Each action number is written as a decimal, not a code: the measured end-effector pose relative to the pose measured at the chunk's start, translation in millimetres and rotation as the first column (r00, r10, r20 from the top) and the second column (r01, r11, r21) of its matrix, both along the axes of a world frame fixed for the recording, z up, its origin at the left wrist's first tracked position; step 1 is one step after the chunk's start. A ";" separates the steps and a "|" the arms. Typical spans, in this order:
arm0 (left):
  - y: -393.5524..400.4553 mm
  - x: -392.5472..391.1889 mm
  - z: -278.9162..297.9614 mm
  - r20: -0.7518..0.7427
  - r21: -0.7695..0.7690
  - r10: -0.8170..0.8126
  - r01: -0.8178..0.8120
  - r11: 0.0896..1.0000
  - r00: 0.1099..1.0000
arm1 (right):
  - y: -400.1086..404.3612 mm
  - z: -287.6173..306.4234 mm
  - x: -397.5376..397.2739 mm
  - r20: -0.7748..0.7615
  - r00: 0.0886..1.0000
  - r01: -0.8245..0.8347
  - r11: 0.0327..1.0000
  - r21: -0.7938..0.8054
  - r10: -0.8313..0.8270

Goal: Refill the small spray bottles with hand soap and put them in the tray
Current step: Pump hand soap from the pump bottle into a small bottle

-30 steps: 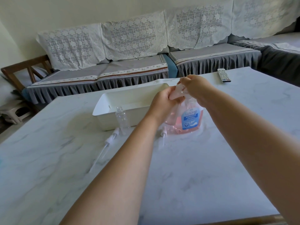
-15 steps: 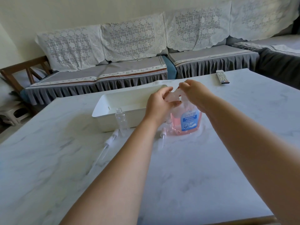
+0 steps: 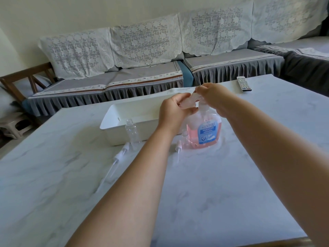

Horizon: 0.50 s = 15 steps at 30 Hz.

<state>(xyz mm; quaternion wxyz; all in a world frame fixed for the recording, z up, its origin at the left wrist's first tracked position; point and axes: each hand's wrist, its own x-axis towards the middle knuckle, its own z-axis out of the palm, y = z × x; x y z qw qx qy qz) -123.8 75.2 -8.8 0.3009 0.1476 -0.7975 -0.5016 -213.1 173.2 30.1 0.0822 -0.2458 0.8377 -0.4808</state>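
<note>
A pink hand soap bottle [image 3: 206, 133] with a blue label stands on the marble table. My right hand [image 3: 212, 95] curls over its pump head. My left hand [image 3: 174, 111] grips a small clear spray bottle [image 3: 189, 102], tilted with its mouth up against the pump nozzle. A second small bottle [image 3: 132, 131] stands uncapped in front of the white tray [image 3: 122, 114]. Two spray heads with dip tubes lie on the table, one [image 3: 122, 152] to the left of my forearm and one [image 3: 178, 147] beside the soap bottle.
A remote control [image 3: 244, 83] lies at the table's far right. A grey sofa [image 3: 142, 81] with lace covers runs behind the table. A wooden chair [image 3: 26, 77] and a low stool [image 3: 12, 125] stand at the left.
Both hands stay at the pump with the small bottle between them. My right hand sits slightly higher, and the pump neck below it now shows.
</note>
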 end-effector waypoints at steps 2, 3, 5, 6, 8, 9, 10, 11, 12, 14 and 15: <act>-0.7 0.1 -2.6 0.019 -0.003 -0.001 0.001 1.000 1.000 | -0.7 -7.9 2.9 -0.039 0.999 0.002 1.000 0.005 -0.002; -0.8 0.5 -3.9 0.027 0.000 -0.006 0.006 1.000 1.000 | -0.1 -11.1 4.5 -0.044 0.999 0.001 1.000 -0.007 -0.002; -0.3 0.9 -5.7 0.036 0.004 -0.011 0.011 1.000 0.999 | 0.6 -13.9 5.7 -0.045 0.999 -0.003 1.000 -0.017 0.002; -0.3 0.6 -5.6 0.034 0.004 -0.014 0.014 1.000 0.999 | 0.7 -13.8 5.0 -0.036 0.999 -0.002 1.000 -0.018 0.001; -0.2 -0.3 -3.5 0.025 0.003 -0.020 0.020 1.000 0.999 | 2.3 -9.3 2.9 -0.002 1.000 -0.005 0.999 -0.032 0.005; -0.2 -0.6 -1.7 0.024 0.004 -0.022 0.021 1.000 0.999 | 3.1 -6.3 1.6 0.015 1.000 -0.016 0.999 -0.043 0.016; -0.6 -1.2 -0.3 0.021 0.007 -0.023 0.023 1.000 1.000 | 3.6 -3.2 0.4 0.031 0.999 -0.028 0.998 -0.055 0.030; -1.4 -1.9 0.5 0.015 0.009 -0.023 0.023 1.000 1.000 | 4.0 -0.1 0.3 0.041 0.998 -0.038 0.997 -0.067 0.041; -2.0 -2.4 0.9 0.008 0.012 -0.024 0.024 1.000 1.000 | 3.9 2.5 0.9 0.056 0.998 -0.031 0.997 -0.069 0.035; -2.6 -2.7 0.9 0.000 0.021 -0.023 0.023 1.000 1.000 | 3.1 6.3 2.0 0.090 0.996 0.014 0.999 -0.047 -0.010; -2.5 -2.8 0.6 0.002 0.023 -0.019 0.019 1.000 1.000 | 2.8 7.7 2.6 0.102 0.994 0.032 0.999 -0.035 -0.028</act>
